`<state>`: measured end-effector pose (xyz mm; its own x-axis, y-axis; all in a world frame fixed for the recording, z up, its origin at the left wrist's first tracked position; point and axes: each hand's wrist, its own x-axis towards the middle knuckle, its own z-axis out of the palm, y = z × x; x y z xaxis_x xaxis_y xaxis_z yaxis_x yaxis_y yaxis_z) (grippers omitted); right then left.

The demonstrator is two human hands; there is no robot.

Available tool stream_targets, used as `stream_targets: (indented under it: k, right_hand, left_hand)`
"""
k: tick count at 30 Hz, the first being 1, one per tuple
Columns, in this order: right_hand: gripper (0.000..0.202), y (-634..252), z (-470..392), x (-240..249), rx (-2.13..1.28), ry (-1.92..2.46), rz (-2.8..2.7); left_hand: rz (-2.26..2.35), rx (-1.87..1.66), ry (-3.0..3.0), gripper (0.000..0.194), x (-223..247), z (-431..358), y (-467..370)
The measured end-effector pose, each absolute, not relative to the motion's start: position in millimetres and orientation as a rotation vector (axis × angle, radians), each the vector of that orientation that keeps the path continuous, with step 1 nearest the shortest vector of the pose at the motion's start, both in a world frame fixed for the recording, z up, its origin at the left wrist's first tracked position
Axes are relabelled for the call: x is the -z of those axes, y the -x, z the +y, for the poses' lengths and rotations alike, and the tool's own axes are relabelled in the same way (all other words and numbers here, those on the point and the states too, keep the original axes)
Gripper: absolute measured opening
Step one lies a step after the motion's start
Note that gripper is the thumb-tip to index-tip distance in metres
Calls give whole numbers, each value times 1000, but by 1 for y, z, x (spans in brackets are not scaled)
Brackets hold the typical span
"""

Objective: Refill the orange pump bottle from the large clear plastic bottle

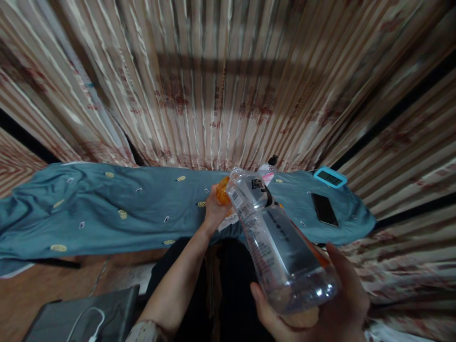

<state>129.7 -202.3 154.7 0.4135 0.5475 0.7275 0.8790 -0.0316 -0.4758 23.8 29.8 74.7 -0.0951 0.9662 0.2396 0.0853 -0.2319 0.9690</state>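
My right hand (320, 308) grips a large clear plastic bottle (274, 247) around its base. The bottle has a dark label and small printed text. It is tilted, with its neck pointing away to the upper left, and no liquid shows in it. Farther out, over the table, my left hand (215, 209) is closed around an orange see-through item (223, 190) beside the bottle's mouth. The bottle partly hides this item, so its kind cannot be told, nor whether the two touch. Something white and crumpled (228, 221) lies just below my left hand.
A teal patterned cloth (149, 209) covers the narrow table. Behind the large bottle stands a small bottle with a black top (272, 161). A blue-framed digital clock (330, 177) and a black phone (325, 209) lie at the right. Curtains hang behind; a grey box-like surface (85, 313) with a white cable is at lower left.
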Motion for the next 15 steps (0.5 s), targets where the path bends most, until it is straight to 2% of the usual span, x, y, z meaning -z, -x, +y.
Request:
stream_targets:
  k: [6, 15]
  right_hand:
    - [114, -132, -205, -150, 473, 1704, -1294]
    - [70, -144, -177, -156, 342, 1576, -1491]
  left_hand:
    - [1238, -1428, -1387, 36, -73, 31, -22]
    - [1195, -1426, -1384, 40, -72, 33, -18]
